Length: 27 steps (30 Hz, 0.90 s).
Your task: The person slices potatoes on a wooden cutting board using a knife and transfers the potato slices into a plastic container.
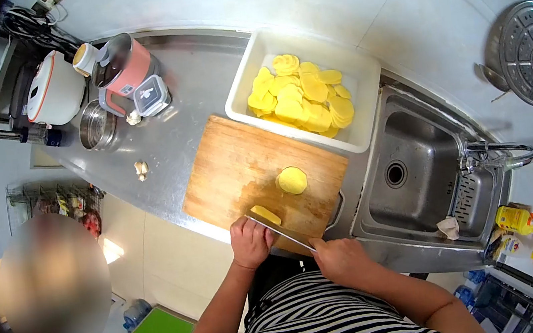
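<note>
My right hand (342, 259) is wrapped around the handle of a kitchen knife (289, 236), whose blade points up and left over the near edge of a wooden cutting board (219, 166). My left hand (249, 243) is closed, with its fingers curled against the near side of the blade; whatever lies under them is hidden. Just across the blade is a yellow piece, apparently peeled potato (266, 215). Farther up the board lie round yellow slices (292, 180), seemingly stacked. A white plastic tub (360, 137) behind the board holds many similar slices (301, 98).
A steel sink (406, 155) with a faucet (500, 152) is at right. Garlic (141, 169), a steel bowl (97, 126), a pink appliance (125, 64), a lidded container (151, 96) and a white cooker (56, 90) stand left. A blurred person's head (57, 288) appears lower left.
</note>
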Each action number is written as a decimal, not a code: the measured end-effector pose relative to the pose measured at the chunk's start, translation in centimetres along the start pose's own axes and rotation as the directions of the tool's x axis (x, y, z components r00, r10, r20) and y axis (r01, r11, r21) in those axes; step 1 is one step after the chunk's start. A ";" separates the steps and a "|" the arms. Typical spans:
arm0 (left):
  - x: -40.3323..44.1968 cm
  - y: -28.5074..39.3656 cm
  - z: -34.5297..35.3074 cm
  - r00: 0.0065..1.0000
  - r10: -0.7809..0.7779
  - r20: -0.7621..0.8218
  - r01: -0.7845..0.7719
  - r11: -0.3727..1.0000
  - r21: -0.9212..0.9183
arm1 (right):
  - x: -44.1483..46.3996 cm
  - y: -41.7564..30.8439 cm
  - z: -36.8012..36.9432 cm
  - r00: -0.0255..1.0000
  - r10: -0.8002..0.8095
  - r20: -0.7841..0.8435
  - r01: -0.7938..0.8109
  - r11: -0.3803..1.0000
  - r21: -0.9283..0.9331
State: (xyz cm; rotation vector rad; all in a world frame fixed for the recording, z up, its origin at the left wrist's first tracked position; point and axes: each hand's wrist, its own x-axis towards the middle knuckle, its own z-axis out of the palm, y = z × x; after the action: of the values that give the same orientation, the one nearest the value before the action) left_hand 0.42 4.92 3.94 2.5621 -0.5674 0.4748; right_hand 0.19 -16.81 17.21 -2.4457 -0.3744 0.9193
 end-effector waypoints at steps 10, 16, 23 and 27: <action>0.0 0.0 -0.1 1.000 -0.015 0.005 0.015 1.000 -0.007 | 4.5 -1.4 0.9 0.998 -0.055 -0.009 0.055 0.997 0.051; 0.1 0.1 -0.1 0.999 -0.022 0.024 0.022 1.000 -0.015 | 3.5 -0.7 0.8 0.994 0.074 0.077 -0.077 0.996 0.035; 0.4 0.1 -0.2 0.999 0.022 0.033 -0.020 0.999 -0.037 | 4.5 -0.4 1.7 1.000 -0.015 -0.013 0.016 0.998 0.069; 0.3 0.1 -0.1 1.000 0.003 0.025 -0.002 0.999 -0.048 | 4.4 -0.5 1.7 0.999 0.054 -0.002 -0.054 0.995 0.089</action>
State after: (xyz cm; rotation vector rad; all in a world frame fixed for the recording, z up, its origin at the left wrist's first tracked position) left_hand 0.64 4.80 4.15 2.5254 -0.5838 0.4260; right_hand 2.21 -13.92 13.99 -2.3869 -0.2613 0.9323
